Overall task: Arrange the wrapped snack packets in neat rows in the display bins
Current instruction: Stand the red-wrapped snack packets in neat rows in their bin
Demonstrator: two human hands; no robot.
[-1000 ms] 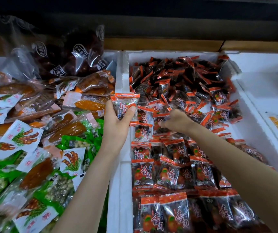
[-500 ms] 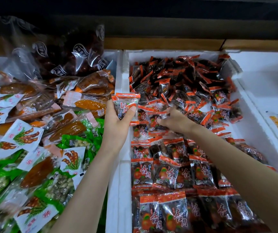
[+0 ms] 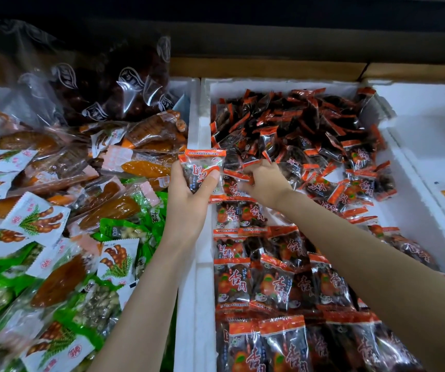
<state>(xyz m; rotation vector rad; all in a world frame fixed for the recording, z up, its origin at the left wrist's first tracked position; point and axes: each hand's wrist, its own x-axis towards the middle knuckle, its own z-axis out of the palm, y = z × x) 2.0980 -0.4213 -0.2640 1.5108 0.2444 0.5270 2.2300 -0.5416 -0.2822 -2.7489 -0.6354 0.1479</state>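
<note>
Above the left wall of the white, grainy foam bin point(image 3: 196, 135), the left hand point(image 3: 189, 202) clasps the crinkly clear-and-orange held packets point(image 3: 203, 167), while the right hand point(image 3: 265, 185), fingertips partly hidden, pinches a glossy single packet point(image 3: 236, 175) between the far loose heap point(image 3: 296, 122) and the near neat rows point(image 3: 269, 285).

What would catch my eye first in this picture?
Red-and-black snack packets fill the white foam bin: a loose heap at the far end, neat rows nearer. The left hand grips a small stack over the bin's left wall; the right hand reaches into the heap. Further left lies a jumble of green, white and orange packets.
</note>
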